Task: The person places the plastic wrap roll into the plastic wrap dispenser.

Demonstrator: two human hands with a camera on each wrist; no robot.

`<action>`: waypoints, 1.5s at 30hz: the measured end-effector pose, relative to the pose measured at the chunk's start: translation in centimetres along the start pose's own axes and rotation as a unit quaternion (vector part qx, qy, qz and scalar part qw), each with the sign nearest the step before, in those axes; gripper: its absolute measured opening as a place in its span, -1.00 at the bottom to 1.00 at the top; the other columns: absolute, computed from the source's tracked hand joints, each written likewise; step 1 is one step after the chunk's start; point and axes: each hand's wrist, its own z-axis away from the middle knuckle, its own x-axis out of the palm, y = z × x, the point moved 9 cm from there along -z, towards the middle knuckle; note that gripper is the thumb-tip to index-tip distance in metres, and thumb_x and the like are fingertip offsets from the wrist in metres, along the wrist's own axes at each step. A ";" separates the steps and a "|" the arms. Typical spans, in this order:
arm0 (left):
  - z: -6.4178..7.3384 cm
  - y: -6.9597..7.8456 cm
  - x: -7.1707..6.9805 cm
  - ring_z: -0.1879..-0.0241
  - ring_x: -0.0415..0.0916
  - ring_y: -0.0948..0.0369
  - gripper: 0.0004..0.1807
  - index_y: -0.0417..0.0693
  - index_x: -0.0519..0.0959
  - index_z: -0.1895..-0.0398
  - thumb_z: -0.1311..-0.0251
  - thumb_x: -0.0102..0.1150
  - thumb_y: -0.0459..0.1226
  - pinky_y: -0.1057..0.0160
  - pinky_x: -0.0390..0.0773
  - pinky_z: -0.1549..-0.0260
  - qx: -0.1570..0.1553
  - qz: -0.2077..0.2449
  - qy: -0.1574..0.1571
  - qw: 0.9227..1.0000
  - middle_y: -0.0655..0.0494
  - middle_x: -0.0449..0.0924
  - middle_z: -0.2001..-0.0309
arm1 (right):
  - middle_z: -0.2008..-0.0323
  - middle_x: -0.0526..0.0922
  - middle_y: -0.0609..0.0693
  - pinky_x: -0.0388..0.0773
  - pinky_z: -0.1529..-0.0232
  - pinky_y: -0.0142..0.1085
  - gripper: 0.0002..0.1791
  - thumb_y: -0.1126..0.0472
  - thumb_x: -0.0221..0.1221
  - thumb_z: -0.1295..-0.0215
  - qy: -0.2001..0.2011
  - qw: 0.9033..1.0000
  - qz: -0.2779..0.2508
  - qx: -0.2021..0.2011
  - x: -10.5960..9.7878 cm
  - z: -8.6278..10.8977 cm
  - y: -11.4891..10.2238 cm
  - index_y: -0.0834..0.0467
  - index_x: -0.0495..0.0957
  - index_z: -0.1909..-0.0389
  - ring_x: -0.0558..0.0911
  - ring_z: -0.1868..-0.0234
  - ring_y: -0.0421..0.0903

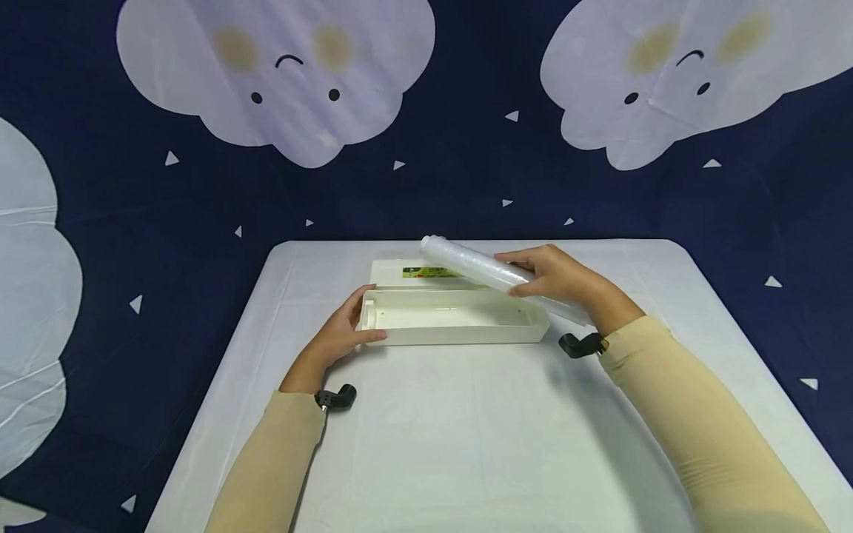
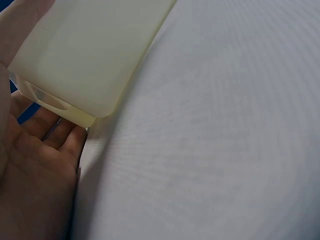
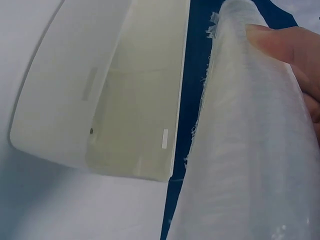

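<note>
An off-white plastic box (image 1: 460,336) lies lengthwise near the table's far side, its lid (image 1: 386,274) tipped back behind it. My left hand (image 1: 338,334) grips the box's left end, thumb on the front and fingers behind; the left wrist view shows the fingers by the end wall (image 2: 65,110). Above the box's right part, my right hand (image 1: 556,280) holds a roll of cling film (image 1: 476,266) slantwise, its left end higher. In the right wrist view the film's ragged edge runs along the roll (image 3: 250,140), beside the hollow box (image 3: 55,105).
A white cloth covers the table (image 1: 453,437). On the lid, a green and yellow label (image 1: 426,272) is partly behind the roll. A dark blue sheet (image 1: 460,178) with white clouds hangs beyond the table. Each wrist carries a small black camera (image 1: 336,397).
</note>
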 end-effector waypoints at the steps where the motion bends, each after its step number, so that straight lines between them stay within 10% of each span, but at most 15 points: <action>1: 0.1 0.3 0.1 -0.57 0.06 -0.09 0.14 -0.10 0.06 -0.68 -0.11 0.60 -0.41 -0.13 -0.01 -0.51 0.003 0.002 -0.001 1.000 -0.18 0.13 -0.60 | -0.24 0.65 0.16 0.61 -0.02 -0.05 -0.23 0.27 0.53 -0.23 -0.003 1.000 0.000 -0.001 0.1 -0.1 -0.1 0.17 0.50 -0.47 0.66 0.04 0.01; 12: -1.0 -2.3 -0.5 -0.59 0.01 -0.03 0.17 0.02 0.06 -0.70 -0.10 0.61 -0.41 -0.09 -0.04 -0.52 0.006 -0.005 0.002 1.000 -0.12 0.11 -0.62 | -0.08 0.73 0.11 0.61 0.05 -0.10 -0.22 0.30 0.56 -0.17 -0.025 1.000 -0.014 -0.005 0.7 -0.9 -0.5 0.09 0.54 -0.45 0.65 0.11 0.04; 45: -0.9 -2.6 -0.8 -0.57 0.08 0.06 0.15 0.27 0.16 -0.66 -0.05 0.69 -0.25 -0.10 0.06 -0.50 0.011 -0.008 0.009 1.000 0.06 0.20 -0.59 | -0.23 0.66 0.12 0.64 -0.07 -0.05 -0.24 0.42 0.56 -0.08 -0.081 0.994 -0.059 -0.053 2.6 -2.6 -2.4 0.18 0.59 -0.37 0.69 -0.03 -0.02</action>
